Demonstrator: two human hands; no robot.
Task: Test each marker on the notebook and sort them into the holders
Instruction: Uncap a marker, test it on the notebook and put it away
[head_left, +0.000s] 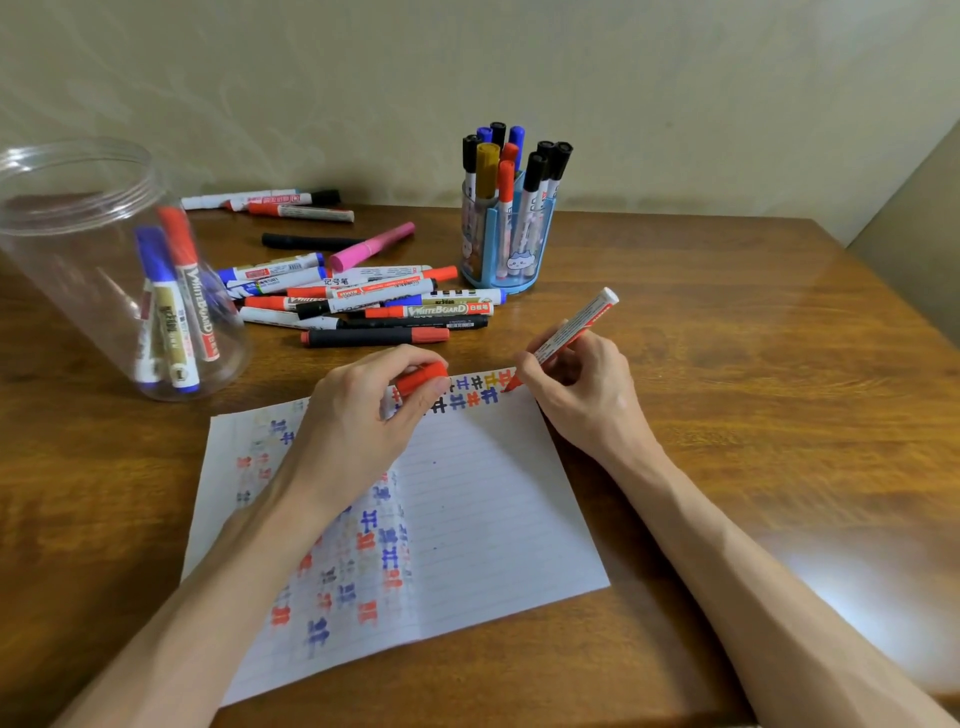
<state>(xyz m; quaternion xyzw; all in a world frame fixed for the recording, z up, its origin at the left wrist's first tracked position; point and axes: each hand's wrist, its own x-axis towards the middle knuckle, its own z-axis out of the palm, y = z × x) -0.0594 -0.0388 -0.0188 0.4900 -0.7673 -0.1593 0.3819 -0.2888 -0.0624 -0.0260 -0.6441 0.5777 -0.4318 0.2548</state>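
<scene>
The notebook (483, 499) lies on the bench (753, 374) directly ahead, with bare bench surface from its right edge to the bench's right edge; a jar (93, 249) stands at left, a blue holder (506, 265) behind, and loose markers (374, 304) lie between them. The right grip (582, 387) pinches a tilted, white-barrelled red marker (574, 325), its tip touching the notebook's far right corner; the left grip (358, 423) curls around the red cap (422, 377) and rests on the notebook. The notebook is lined white and carries red, blue and black test marks along its far edge and left half.
</scene>
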